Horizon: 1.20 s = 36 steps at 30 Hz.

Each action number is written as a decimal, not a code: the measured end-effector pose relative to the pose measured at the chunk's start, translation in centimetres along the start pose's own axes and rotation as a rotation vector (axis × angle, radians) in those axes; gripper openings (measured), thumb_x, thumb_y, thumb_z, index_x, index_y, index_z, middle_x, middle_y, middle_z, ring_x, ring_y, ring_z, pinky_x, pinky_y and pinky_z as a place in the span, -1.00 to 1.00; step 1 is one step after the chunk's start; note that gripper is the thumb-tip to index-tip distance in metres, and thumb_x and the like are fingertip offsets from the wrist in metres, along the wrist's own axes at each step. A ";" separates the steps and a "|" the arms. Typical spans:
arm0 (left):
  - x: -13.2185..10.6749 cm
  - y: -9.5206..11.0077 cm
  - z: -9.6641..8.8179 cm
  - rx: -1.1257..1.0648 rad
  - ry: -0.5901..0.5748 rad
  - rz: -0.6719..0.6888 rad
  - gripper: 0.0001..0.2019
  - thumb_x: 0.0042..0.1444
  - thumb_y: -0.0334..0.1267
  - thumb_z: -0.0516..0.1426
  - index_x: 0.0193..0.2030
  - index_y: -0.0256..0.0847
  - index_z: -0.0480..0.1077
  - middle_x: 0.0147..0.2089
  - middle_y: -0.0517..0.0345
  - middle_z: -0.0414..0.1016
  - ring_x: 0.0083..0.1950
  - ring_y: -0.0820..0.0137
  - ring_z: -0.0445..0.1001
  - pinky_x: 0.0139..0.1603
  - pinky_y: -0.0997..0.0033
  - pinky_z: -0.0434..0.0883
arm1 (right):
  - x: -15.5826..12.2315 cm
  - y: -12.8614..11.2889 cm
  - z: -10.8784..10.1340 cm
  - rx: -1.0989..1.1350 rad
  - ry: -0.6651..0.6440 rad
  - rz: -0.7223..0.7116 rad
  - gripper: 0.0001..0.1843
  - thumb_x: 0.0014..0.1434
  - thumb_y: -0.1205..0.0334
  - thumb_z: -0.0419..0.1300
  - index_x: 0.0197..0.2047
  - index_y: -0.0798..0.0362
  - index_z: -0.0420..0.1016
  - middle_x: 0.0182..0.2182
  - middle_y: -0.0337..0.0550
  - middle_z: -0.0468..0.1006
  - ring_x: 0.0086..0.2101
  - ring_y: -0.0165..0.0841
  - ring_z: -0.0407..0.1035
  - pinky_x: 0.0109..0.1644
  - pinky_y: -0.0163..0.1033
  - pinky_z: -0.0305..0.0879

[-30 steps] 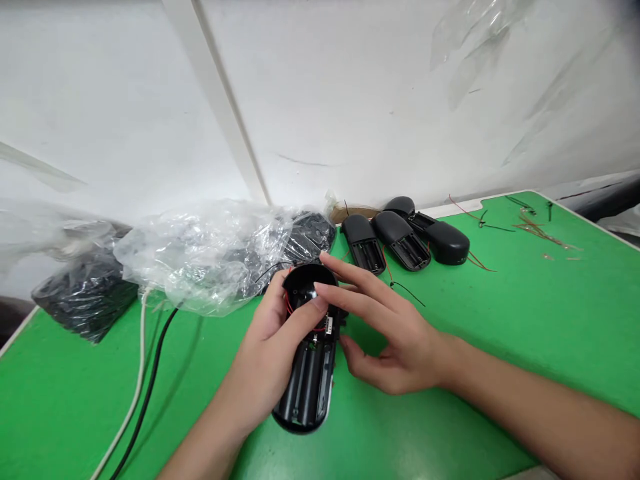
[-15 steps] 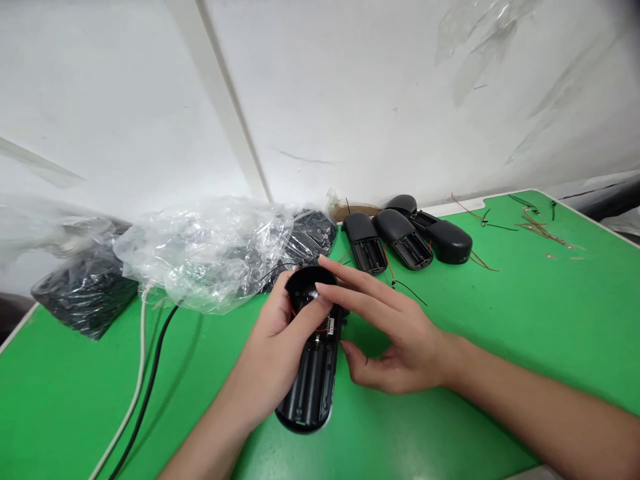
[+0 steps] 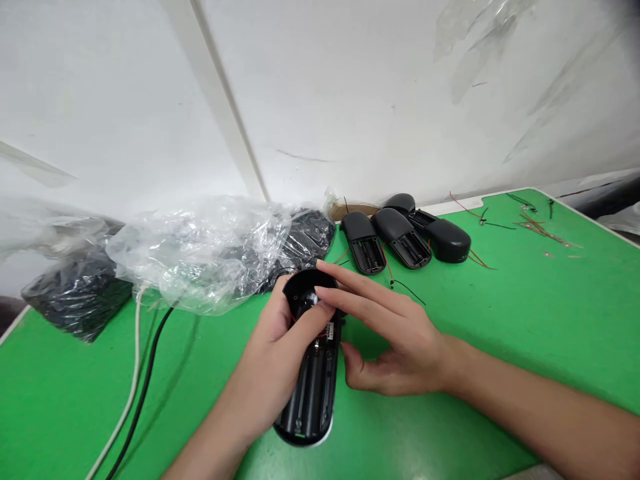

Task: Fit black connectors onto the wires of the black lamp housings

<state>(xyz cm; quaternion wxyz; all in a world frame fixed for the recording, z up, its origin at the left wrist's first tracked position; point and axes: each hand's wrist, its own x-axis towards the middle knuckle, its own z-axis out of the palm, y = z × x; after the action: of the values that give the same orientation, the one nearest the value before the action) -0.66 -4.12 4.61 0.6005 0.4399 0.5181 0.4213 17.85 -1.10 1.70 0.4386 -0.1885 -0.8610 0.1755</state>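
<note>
sliding a little lower in my view than in the earlier frame, the black plastic battery housing (image 3: pixel 310 400) is lying lengthwise on the green table (image 3: pixel 525 320), its open battery bay facing up and its rounded dome (image 3: pixel 303 290) pointing away from me. from my remote seat, i am judging it to be light, hollow and stiff, with a smooth shell that could slip. the long body looks like the safest place to take hold, as the thin red wire (image 3: pixel 295 318) and small circuit board (image 3: pixel 329 330) by the dome look fragile.

my left hand (image 3: pixel 273 353) is curling around the dome end, with its fingers wrapping behind and its thumb (image 3: pixel 320 310) pressing into the hollow. my right hand (image 3: pixel 395 347) is half open, with its index and middle fingers (image 3: pixel 360 290) stretching over the dome's rim and its thumb (image 3: pixel 347 353) just beside the housing. i cannot tell whether that thumb is touching, and the right hand is not pinching anything.

a row of similar black housings (image 3: pixel 400 230) is sitting beyond, loose wires (image 3: pixel 537 227) are scattering to the right, and a clear plastic bag (image 3: pixel 200 260) is bulging to the left.
</note>
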 end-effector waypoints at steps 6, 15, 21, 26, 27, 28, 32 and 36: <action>0.0 -0.1 -0.1 -0.028 0.005 -0.011 -0.66 0.24 0.01 0.24 0.09 -0.01 0.42 -0.19 0.21 0.39 -0.18 0.44 0.31 -0.23 0.55 0.37 | 0.0 0.0 0.0 -0.012 0.001 0.007 -0.28 0.15 0.47 0.14 0.39 0.21 0.18 0.38 0.23 0.19 0.35 -0.17 0.18 0.37 -0.04 0.30; 0.4 0.1 0.7 -0.165 0.236 -0.020 -0.57 0.10 0.06 0.33 0.00 -0.11 0.42 -0.26 0.23 0.42 -0.28 0.48 0.36 -0.39 0.60 0.33 | 0.2 0.2 -0.1 0.185 0.076 0.171 -0.17 0.17 0.46 0.21 0.46 0.03 0.07 0.19 0.04 0.31 0.16 -0.23 0.28 0.25 -0.07 0.37; 0.6 0.1 0.6 -0.071 0.335 0.030 -0.56 0.10 0.11 0.31 0.00 -0.10 0.45 -0.26 0.24 0.44 -0.29 0.49 0.36 -0.37 0.61 0.33 | 0.1 0.2 0.0 0.381 -0.068 0.271 0.17 0.02 0.12 0.53 0.51 -0.08 -0.08 0.08 -0.03 0.26 -0.02 -0.26 0.24 0.06 -0.14 0.38; 0.5 0.0 0.7 -0.080 0.314 0.034 -0.56 0.13 0.11 0.30 0.04 -0.08 0.43 -0.22 0.25 0.47 -0.25 0.48 0.39 -0.34 0.62 0.35 | 0.0 0.3 0.3 0.401 -0.123 0.260 0.38 -0.19 0.09 0.63 0.53 -0.07 -0.10 0.07 -0.06 0.21 -0.03 -0.30 0.18 0.07 -0.21 0.36; 0.5 0.0 0.7 -0.077 0.314 0.039 -0.56 0.14 0.10 0.30 0.04 -0.08 0.43 -0.21 0.25 0.48 -0.24 0.48 0.39 -0.34 0.62 0.35 | 0.0 0.4 0.4 0.399 -0.130 0.256 0.38 -0.19 0.09 0.63 0.53 -0.07 -0.11 0.07 -0.06 0.20 -0.02 -0.30 0.17 0.08 -0.22 0.36; 0.5 -0.1 0.7 -0.073 0.314 0.047 -0.57 0.14 0.09 0.30 0.04 -0.09 0.43 -0.21 0.26 0.47 -0.24 0.49 0.40 -0.33 0.62 0.35 | 0.0 0.4 0.5 0.399 -0.133 0.251 0.38 -0.18 0.10 0.63 0.53 -0.07 -0.11 0.07 -0.06 0.20 -0.01 -0.30 0.16 0.08 -0.23 0.36; 0.5 -0.2 0.8 -0.058 0.326 0.077 -0.60 0.15 0.07 0.30 -0.01 -0.11 0.43 -0.26 0.28 0.45 -0.28 0.51 0.38 -0.35 0.62 0.33 | -0.1 0.3 0.8 0.395 -0.114 0.236 0.37 -0.17 0.12 0.62 0.53 -0.09 -0.11 0.04 -0.07 0.17 -0.03 -0.30 0.15 0.05 -0.23 0.37; 0.6 -0.2 0.9 -0.059 0.333 0.082 -0.58 0.12 0.08 0.31 -0.03 -0.14 0.43 -0.30 0.26 0.43 -0.29 0.48 0.37 -0.42 0.58 0.27 | -0.2 0.1 0.9 0.400 -0.112 0.264 0.36 -0.16 0.14 0.62 0.52 -0.10 -0.10 0.03 -0.07 0.16 -0.09 -0.32 0.16 0.00 -0.21 0.38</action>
<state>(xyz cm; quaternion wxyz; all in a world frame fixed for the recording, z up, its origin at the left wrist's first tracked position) 0.35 -3.71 4.39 0.5015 0.3668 0.5794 0.5275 17.24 -1.21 0.97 0.3920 -0.1986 -0.8000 0.4085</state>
